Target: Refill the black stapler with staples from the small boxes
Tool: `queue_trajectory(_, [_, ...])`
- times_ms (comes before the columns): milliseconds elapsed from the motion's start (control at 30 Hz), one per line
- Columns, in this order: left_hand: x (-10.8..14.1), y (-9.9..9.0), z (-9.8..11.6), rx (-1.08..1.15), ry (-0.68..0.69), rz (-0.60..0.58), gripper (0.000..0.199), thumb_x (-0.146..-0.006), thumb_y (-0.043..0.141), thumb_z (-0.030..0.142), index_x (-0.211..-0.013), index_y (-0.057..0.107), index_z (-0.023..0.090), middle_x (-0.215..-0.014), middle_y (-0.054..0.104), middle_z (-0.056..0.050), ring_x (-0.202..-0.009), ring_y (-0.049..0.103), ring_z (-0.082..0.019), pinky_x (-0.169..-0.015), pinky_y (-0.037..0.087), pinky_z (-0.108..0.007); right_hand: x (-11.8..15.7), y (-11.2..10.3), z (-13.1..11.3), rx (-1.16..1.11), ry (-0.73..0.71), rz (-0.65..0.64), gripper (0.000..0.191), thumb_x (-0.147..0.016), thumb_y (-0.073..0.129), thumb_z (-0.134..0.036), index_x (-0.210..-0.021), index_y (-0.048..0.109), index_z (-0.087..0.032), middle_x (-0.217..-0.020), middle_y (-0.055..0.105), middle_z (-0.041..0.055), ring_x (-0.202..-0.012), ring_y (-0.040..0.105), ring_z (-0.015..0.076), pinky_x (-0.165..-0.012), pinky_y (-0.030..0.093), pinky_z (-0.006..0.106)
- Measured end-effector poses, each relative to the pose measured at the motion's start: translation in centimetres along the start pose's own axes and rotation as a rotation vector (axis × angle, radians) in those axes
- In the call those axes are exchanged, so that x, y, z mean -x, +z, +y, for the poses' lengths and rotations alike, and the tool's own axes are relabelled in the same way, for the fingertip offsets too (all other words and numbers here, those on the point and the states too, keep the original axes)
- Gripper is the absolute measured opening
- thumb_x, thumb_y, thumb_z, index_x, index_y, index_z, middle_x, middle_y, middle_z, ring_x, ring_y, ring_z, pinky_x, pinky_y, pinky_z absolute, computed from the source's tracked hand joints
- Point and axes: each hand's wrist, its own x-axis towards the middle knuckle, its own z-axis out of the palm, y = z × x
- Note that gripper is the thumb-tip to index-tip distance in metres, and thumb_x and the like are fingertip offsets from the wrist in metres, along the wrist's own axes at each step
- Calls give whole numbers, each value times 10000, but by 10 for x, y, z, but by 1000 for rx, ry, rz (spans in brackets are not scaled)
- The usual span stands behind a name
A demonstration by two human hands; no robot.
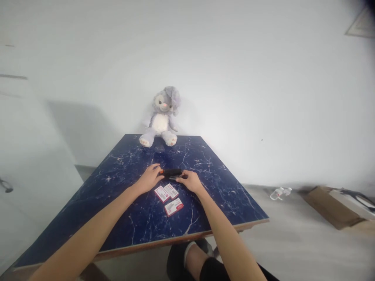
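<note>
One left hand [150, 178] and one right hand [191, 181] pinch the black stapler [172, 172] at opposite ends; I judge it stiff, fairly light, safest held there.

1. Blue, white-veined table [205, 160]; a grey plush toy [160, 123] sits at its far edge;
2. three small red-and-white boxes [174, 207] lie close together on it;
3. grey floor [263, 242]; clear bottles [276, 194] and a cardboard box [331, 207] rest there.

Print on all three small, flat, red-and-white rectangular boxes [174, 207] here, red and dark lettering, but it's too tiny to read!
</note>
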Motion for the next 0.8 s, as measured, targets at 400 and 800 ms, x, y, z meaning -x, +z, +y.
queue_trajectory(400, [-4,-2,-19,140,-144,-51,323,-908,573,496,-1047,701,234,-1176,594,-82,-1142,541,-254,-1066,401,-449,-4,-17,20,-123,-207,-95,171,-846,675,-359,-908,727,-209,-916,729,16,-819,666,179,-807,504,284])
queue_trajectory(800, [-1,-7,-25,138,-139,-61,374,-902,562,538,-1078,691,234,-1132,626,-98,-1127,541,-273,-1019,431,-463,19,-40,36,111,-199,96,230,-868,637,-324,-1071,664,-218,-1018,698,53,-909,638,207,-855,484,337])
